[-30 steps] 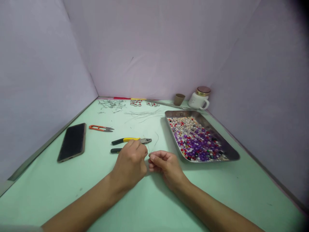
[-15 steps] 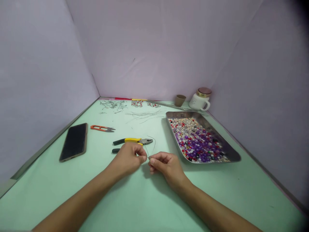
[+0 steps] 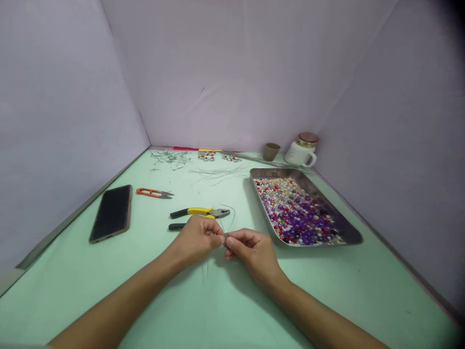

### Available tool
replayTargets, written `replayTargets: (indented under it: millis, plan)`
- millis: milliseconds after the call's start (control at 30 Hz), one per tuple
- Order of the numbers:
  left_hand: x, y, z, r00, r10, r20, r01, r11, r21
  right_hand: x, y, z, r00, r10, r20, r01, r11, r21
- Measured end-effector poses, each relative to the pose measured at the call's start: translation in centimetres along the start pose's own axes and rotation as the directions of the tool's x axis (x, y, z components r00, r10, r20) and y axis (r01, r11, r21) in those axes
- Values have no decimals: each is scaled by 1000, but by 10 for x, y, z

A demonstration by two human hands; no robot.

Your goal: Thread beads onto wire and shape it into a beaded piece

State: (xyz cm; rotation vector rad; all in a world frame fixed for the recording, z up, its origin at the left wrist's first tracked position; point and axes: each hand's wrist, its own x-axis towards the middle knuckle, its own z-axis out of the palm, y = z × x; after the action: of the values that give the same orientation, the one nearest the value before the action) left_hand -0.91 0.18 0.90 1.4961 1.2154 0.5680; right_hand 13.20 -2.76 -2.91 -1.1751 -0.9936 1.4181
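My left hand (image 3: 204, 237) and my right hand (image 3: 250, 247) meet at the middle of the table, fingertips almost touching. Both pinch a thin wire (image 3: 233, 212), whose ends loop up above the fingers. One strand also shows below my left hand. A small part at the pinch is mostly covered by the fingertips, so I cannot make it out. Just behind my left hand lie pliers (image 3: 199, 211) with yellow and black handles, partly hidden by that hand.
A metal tray (image 3: 271, 228) of mixed beads (image 3: 301, 213) stands at the right. Orange thread snips (image 3: 154, 194) and a phone (image 3: 112, 213) lie left. Farther back are loose wires (image 3: 218, 173), wire scraps (image 3: 169, 158), beaded pieces (image 3: 206, 156), a brown cup (image 3: 271, 151) and a lidded mug (image 3: 301, 152).
My left hand has shifted slightly right, closer to my right fingertips. A wire strand now shows below the left hand. The right hand has barely moved.
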Motion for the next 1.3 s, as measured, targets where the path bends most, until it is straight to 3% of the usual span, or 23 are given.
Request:
replayTargets:
  millis: [133, 433, 767, 967, 1133, 1300]
  plan:
    - [1, -1, 0, 1000, -17, 25, 19, 998, -66, 1, 1, -1, 1000, -17, -13, 17, 1000, 6]
    - [0, 3, 4, 998, -34, -57, 36, 999, 37, 1, 1, 0, 1000, 4, -31, -3, 1000, 23]
    - [1, 2, 3, 996, -16, -87, 10, 997, -76, 2, -1, -1, 999, 44, 10, -44, 995, 84]
    - [3, 1, 0, 989, -29, -144, 23, 999, -44, 5, 1, -6, 998, 60, 37, -65, 989, 135]
    - [3, 1, 2, 993, -7, -120, 1, 999, -47, 6, 3, -5, 991, 101, 83, -108, 991, 75]
    - [3, 0, 0, 998, -8, -66, 0, 992, -124, 7, 4, -7, 983, 115, 144, -135, 981, 139]
